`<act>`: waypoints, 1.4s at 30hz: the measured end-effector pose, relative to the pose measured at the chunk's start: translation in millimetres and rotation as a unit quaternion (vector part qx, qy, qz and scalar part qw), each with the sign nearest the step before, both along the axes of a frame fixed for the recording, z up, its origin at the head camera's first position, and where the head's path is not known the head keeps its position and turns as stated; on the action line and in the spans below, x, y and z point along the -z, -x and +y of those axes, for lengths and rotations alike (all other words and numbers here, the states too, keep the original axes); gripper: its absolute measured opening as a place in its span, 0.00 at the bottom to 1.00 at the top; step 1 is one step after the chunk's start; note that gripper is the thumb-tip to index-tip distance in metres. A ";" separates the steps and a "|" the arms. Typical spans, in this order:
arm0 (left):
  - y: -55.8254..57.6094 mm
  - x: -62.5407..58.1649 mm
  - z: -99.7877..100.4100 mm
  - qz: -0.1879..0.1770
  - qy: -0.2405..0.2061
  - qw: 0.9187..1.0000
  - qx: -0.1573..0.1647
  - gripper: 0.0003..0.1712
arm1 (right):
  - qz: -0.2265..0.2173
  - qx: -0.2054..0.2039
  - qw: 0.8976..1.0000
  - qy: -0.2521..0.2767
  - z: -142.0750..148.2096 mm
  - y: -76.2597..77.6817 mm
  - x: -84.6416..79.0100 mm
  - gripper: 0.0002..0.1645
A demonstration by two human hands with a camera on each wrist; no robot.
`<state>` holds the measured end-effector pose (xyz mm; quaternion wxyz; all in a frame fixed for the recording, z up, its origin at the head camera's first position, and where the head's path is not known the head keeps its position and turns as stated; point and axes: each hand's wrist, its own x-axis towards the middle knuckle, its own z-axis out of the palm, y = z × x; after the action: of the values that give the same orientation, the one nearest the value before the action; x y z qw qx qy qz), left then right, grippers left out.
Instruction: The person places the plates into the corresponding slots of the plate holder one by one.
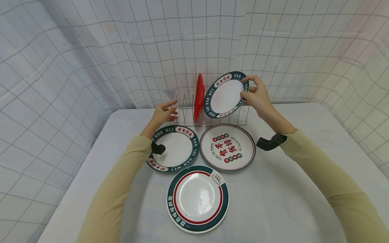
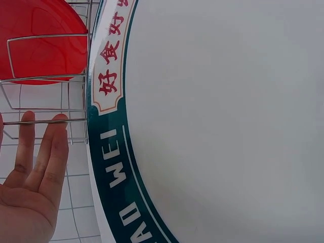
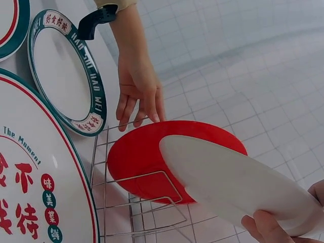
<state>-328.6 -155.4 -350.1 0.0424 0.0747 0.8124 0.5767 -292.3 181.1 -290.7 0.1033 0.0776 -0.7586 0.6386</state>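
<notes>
My right hand pinches the right edge of a white plate with a dark green lettered rim, holding it tilted over the wire dish rack. In the right wrist view this plate's white underside shows, with the fingers at its edge. A red plate stands upright in the rack, just left of the held plate. My left hand is at the rack's left end. Its fingers are fairly straight and touch the end wire in the left wrist view; its thumb is mostly hidden there.
Before the rack lie a green-rimmed plate on the left and a white plate with red characters on the right. Nearer is a plate with a green rim and red ring. A grid-patterned curtain hangs behind the white table.
</notes>
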 end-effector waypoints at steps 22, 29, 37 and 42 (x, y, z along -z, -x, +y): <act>3.8 3.9 -1.1 0.001 -0.003 1.000 -0.002 0.25 | 0.011 0.005 0.998 -0.064 -21.9 18.7 -8.6 0.25; 18.3 21.0 -7.7 0.019 0.012 1.000 -0.006 0.26 | 0.003 0.008 0.996 -0.091 -28.6 20.2 -10.4 0.27; 23.8 27.2 -9.4 0.022 0.003 1.000 -0.007 0.26 | -0.005 0.009 0.992 -0.128 -35.5 21.8 -13.7 0.27; 24.0 27.5 -9.8 0.021 0.004 1.000 -0.006 0.26 | -0.006 0.003 0.992 -0.127 -38.2 23.4 -14.2 0.27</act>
<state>-352.6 -165.2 -377.5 0.0219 0.0819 0.8156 0.5724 -315.7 142.9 -276.5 0.0897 0.0842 -0.8345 0.5371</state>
